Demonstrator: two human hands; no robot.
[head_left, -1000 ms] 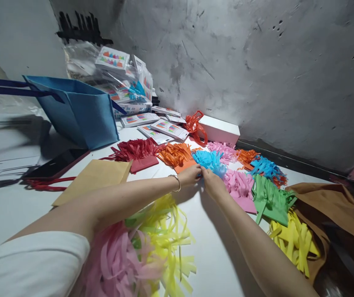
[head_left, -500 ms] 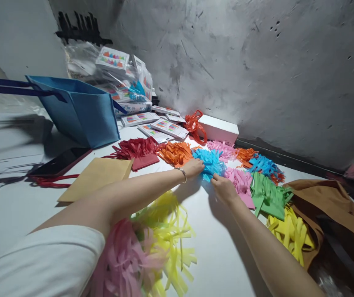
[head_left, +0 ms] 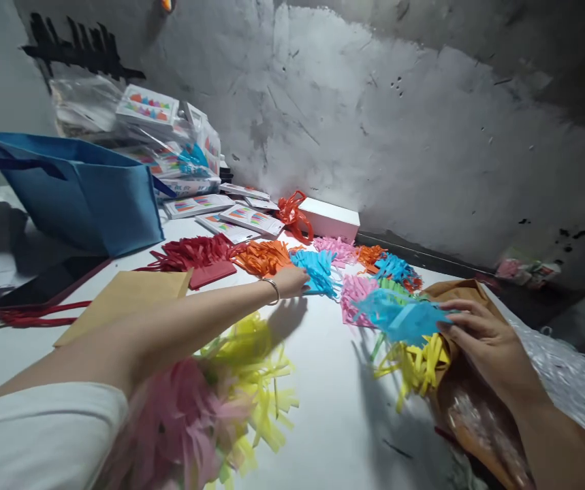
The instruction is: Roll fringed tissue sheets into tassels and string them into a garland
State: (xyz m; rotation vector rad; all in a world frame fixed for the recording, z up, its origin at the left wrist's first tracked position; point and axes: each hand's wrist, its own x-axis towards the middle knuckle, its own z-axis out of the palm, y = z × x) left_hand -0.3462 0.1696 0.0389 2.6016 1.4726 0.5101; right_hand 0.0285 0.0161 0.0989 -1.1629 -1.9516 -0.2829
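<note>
My left hand [head_left: 292, 282], with a bangle at the wrist, has its fingers closed at the left edge of a blue fringed paper bundle [head_left: 317, 269] on the table. Over to the right, my right hand [head_left: 486, 340] pinches one end of a loose blue fringed paper tassel [head_left: 404, 316], raised above the pink fringed bundle [head_left: 357, 296] and the yellow one [head_left: 419, 364]. Part of a green bundle [head_left: 393, 287] is hidden behind the raised tassel. Orange [head_left: 266, 257] and red [head_left: 197, 255] bundles lie left of the blue one. Pink and yellow tassels [head_left: 266, 401] hang close below me.
A blue fabric bag [head_left: 82, 190] stands at the left, beside a tan paper packet [head_left: 123, 296]. Printed flat boxes [head_left: 251, 218], a red plastic bag [head_left: 295, 216] and a white box [head_left: 330, 218] sit near the wall. A brown bag [head_left: 460, 292] lies at the right.
My right hand has moved away to the right, carrying a blue tassel off the bundle. The left hand stays at the blue bundle. The whole view has shifted rightward.
</note>
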